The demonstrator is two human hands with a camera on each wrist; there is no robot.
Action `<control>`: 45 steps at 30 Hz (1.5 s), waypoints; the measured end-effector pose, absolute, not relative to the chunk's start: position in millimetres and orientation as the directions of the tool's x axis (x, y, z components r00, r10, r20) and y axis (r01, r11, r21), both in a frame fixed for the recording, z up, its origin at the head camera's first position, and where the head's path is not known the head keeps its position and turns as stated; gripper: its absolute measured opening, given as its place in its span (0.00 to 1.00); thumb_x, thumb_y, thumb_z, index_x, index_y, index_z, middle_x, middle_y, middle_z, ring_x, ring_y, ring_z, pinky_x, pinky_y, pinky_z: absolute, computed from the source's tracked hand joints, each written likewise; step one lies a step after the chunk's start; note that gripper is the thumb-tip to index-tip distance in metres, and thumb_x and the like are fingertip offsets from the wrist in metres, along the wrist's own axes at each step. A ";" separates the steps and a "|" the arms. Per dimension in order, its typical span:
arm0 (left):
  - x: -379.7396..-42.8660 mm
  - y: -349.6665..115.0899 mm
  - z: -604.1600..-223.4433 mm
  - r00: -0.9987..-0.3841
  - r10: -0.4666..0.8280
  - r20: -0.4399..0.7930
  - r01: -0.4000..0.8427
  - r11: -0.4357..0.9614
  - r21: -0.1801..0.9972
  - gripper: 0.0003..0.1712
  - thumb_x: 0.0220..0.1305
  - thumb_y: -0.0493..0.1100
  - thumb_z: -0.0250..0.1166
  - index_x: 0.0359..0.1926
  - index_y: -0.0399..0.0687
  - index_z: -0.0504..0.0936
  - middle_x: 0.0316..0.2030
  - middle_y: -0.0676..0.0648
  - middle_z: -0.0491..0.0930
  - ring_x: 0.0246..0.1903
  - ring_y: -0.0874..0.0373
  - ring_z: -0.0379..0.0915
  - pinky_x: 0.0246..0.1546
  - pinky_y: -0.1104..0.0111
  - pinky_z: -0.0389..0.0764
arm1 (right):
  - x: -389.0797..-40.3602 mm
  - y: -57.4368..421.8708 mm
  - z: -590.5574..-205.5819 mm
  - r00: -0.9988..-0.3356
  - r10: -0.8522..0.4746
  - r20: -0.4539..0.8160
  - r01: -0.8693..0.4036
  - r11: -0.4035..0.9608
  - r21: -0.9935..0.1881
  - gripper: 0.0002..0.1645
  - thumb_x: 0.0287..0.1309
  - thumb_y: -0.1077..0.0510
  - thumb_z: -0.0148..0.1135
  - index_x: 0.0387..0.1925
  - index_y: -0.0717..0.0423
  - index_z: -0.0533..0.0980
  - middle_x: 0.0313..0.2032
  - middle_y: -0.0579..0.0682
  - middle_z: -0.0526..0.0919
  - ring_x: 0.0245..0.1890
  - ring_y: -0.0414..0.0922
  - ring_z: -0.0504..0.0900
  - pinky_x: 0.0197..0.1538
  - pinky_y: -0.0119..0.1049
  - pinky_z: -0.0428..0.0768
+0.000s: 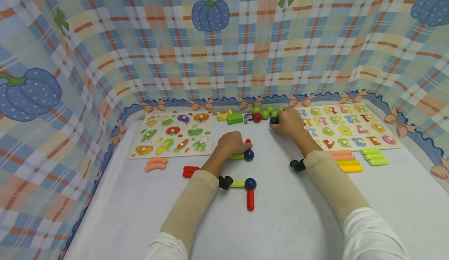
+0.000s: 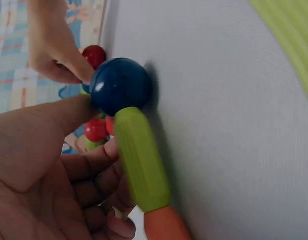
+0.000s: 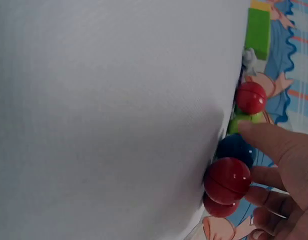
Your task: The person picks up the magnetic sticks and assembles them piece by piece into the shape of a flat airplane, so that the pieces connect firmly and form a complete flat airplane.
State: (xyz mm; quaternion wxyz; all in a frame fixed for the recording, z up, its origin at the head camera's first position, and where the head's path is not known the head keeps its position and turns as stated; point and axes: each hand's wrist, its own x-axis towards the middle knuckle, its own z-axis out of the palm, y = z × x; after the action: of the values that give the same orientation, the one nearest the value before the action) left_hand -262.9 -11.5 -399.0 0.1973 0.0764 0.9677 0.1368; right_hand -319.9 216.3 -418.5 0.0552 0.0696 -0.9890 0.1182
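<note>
My left hand (image 1: pixel 229 143) is low over the table beside a blue ball (image 2: pixel 121 87) joined to a yellow-green rod (image 2: pixel 142 160). Its thumb and index finger pinch a short red rod (image 1: pixel 248 141) behind that ball. An orange rod (image 2: pixel 166 225) meets the yellow-green rod's other end, hidden by the hand in the head view. At the table's back, my right hand (image 1: pixel 290 123) pinches another blue ball (image 1: pixel 274 121) between thumb and fingers. Red balls (image 3: pixel 227 180) lie against its fingertips, and a green ball (image 3: pixel 239 122) is by the thumb.
Nearer me lies a blue ball (image 1: pixel 250 183) with a red rod (image 1: pixel 250 200). A vegetable puzzle board (image 1: pixel 172 133) stands left, a number board (image 1: pixel 345 127) right. Loose rods include orange (image 1: pixel 343 154), yellow (image 1: pixel 350 169), green (image 1: pixel 376 156), red (image 1: pixel 190 171) and curved ones (image 1: pixel 156 164). Green blocks (image 1: pixel 235 118) sit behind.
</note>
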 end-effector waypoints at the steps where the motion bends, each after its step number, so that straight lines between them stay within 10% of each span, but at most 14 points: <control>1: -264.9 -10.4 -401.4 -0.908 0.199 -0.369 0.088 0.951 0.295 0.31 0.52 0.67 0.57 0.40 0.45 0.76 0.27 0.50 0.75 0.27 0.55 0.69 0.25 0.67 0.68 | -321.1 214.0 -418.4 -0.983 -0.130 0.131 -0.155 0.967 -0.200 0.24 0.42 0.45 0.69 0.33 0.61 0.79 0.34 0.57 0.72 0.36 0.53 0.69 0.38 0.47 0.69; 14: -265.9 -15.2 -411.3 -0.890 0.247 -0.384 0.016 0.857 0.514 0.23 0.52 0.63 0.61 0.32 0.48 0.80 0.27 0.50 0.76 0.28 0.57 0.70 0.25 0.68 0.70 | -310.4 187.7 -413.7 -0.959 -0.271 0.078 -0.276 0.960 -0.057 0.22 0.39 0.45 0.69 0.31 0.58 0.79 0.34 0.53 0.74 0.38 0.52 0.67 0.39 0.46 0.67; 28: -262.2 -15.2 -408.4 -0.902 0.277 -0.332 0.041 0.819 0.572 0.19 0.54 0.59 0.61 0.26 0.48 0.80 0.24 0.50 0.76 0.26 0.57 0.69 0.24 0.70 0.69 | -296.2 168.7 -417.9 -0.783 -0.609 0.127 -0.612 0.718 -0.331 0.21 0.46 0.59 0.68 0.45 0.57 0.77 0.42 0.49 0.80 0.43 0.47 0.74 0.48 0.43 0.71; 45: -233.1 -31.2 -385.2 -0.884 0.404 -0.235 0.256 0.839 0.480 0.18 0.52 0.60 0.63 0.38 0.55 0.76 0.27 0.54 0.73 0.27 0.59 0.68 0.25 0.69 0.69 | -296.0 223.7 -417.5 -0.968 -0.219 0.122 -0.247 0.912 -0.327 0.18 0.50 0.59 0.60 0.45 0.59 0.77 0.44 0.61 0.72 0.41 0.55 0.72 0.40 0.51 0.72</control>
State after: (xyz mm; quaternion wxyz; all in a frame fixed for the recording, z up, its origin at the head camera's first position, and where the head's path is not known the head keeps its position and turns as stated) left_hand -233.1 -31.2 -385.2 0.1657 0.1748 0.9445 0.2234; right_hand -296.0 223.7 -417.5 0.0415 0.1192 -0.9769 0.1725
